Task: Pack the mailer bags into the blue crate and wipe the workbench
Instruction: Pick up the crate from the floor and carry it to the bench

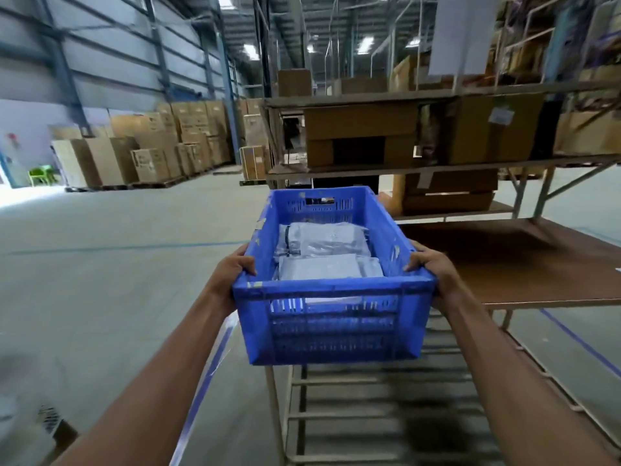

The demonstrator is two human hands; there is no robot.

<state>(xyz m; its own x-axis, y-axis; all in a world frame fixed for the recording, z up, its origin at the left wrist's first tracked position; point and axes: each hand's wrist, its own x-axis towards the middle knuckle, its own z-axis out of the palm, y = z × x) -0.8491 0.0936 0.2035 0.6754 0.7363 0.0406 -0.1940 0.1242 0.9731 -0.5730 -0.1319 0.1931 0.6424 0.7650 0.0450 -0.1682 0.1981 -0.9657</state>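
Both hands are gripping the blue crate (331,317) by its side rims, left hand (235,270) and right hand (433,267) fingers curling over; grey mailer bags (322,250) are lying inside.

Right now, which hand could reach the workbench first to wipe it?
Probably the right hand: it grips the blue crate on the side next to the workbench. The left hand grips the far side, over the floor.

A grey concrete floor (100,280) with thin blue lines (127,246) runs to a corrugated metal wall (84,45). Stacked boxes (168,146) line the wall's foot, with a green chair (42,173) near the floor's left edge, where daylight glares. A metal rack (369,99) on the right holds cartons (359,136). Ceiling lights (250,52) glow above.
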